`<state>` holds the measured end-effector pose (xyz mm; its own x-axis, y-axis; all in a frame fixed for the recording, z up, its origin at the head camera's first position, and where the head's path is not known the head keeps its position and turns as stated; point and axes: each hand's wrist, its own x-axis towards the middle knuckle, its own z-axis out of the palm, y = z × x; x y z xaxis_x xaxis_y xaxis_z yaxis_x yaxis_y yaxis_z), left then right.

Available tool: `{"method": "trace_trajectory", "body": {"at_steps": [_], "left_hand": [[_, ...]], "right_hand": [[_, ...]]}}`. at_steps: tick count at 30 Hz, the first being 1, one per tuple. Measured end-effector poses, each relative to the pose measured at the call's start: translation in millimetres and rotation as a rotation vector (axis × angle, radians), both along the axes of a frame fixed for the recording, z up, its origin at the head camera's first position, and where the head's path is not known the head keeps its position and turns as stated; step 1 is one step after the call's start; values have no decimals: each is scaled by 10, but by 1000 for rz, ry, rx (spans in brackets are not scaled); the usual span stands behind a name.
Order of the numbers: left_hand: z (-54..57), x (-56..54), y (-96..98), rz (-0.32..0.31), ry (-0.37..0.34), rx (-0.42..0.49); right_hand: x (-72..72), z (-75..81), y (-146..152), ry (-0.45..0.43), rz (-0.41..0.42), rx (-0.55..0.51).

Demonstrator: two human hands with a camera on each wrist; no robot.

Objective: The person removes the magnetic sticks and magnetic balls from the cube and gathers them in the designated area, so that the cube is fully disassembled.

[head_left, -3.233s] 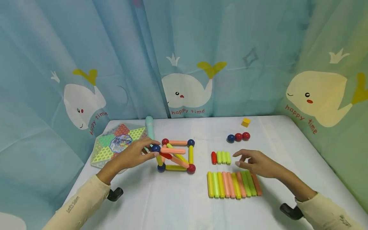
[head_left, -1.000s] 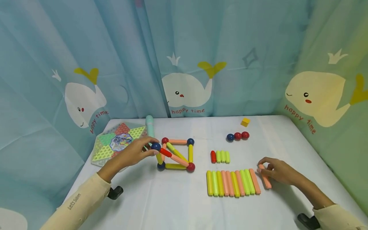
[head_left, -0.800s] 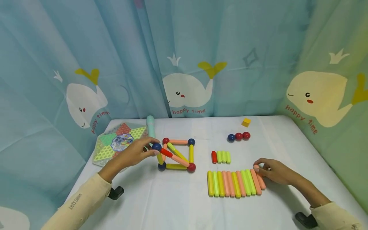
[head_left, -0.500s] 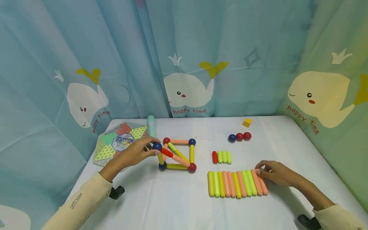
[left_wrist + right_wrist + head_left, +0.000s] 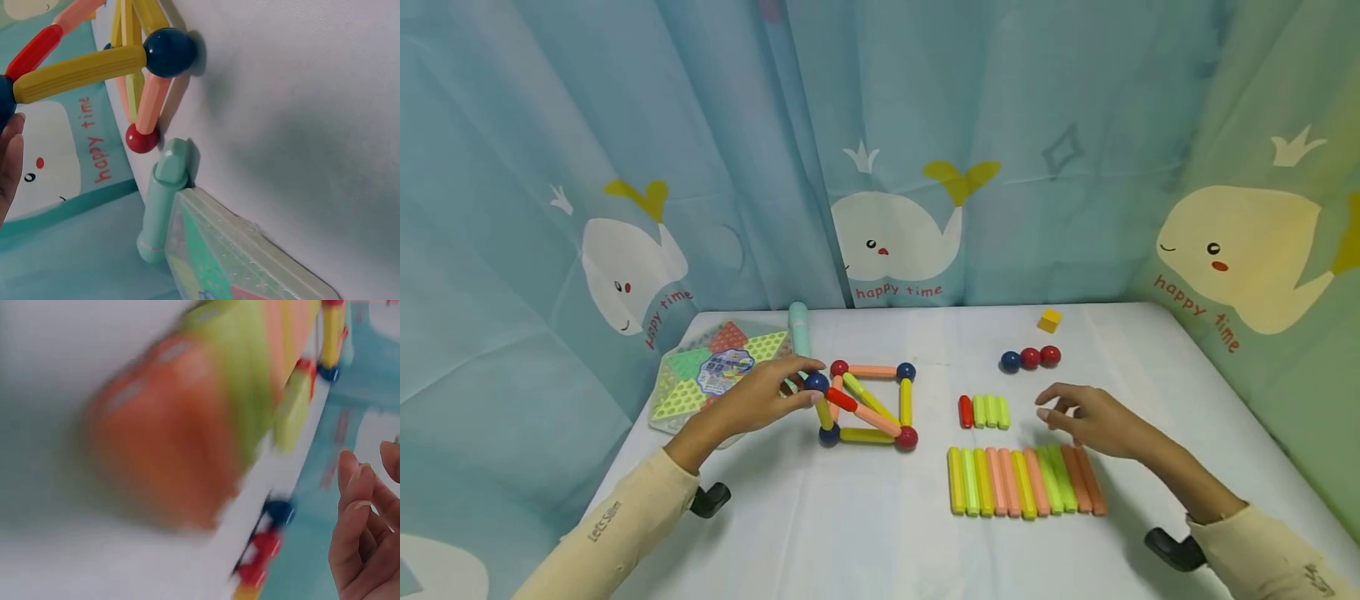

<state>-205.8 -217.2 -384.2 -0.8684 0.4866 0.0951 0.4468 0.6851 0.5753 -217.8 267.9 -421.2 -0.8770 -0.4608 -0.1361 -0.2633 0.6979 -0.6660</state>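
My left hand (image 5: 766, 395) pinches a blue ball (image 5: 817, 382) at the raised corner of a frame of magnetic sticks and balls. From that ball a yellow stick (image 5: 81, 74) runs down to a lower blue ball (image 5: 170, 52), and a red stick (image 5: 842, 400) joined to a pink one (image 5: 877, 421) slopes to a red ball (image 5: 907, 438). My right hand (image 5: 1097, 419) is in the air with loosely bent fingers, holding nothing. It hovers by the far right end of a row of long sticks (image 5: 1028, 483), where two pink sticks (image 5: 1091, 483) lie side by side.
Short green sticks (image 5: 992, 412) and a short red stick (image 5: 966, 412) lie behind the row. Farther back are a blue ball (image 5: 1011, 362), two red balls (image 5: 1040, 357) and a yellow cube (image 5: 1049, 321). A board-game box (image 5: 718, 367) and a mint-green cylinder (image 5: 800, 329) stand at the left back.
A pink stick once on the held blue ball was set by my right hand at the row's right end and released. That hand has since lifted off leftward; my left hand keeps its pinch.
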Motion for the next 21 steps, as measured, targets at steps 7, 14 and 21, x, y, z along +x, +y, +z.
{"method": "trace_trajectory", "body": {"at_steps": [7,14,21], "left_hand": [[5,-26,34,-5,-9,-12],[-1,-36,56,-8,-21,6],[5,-17,19,-5,-9,5]], "right_hand": [[-216,-117,-851,3,190,-57],[-276,-281,-1527,11,321,-96],[-298,-325,-1864,-14,371,-89]]}}
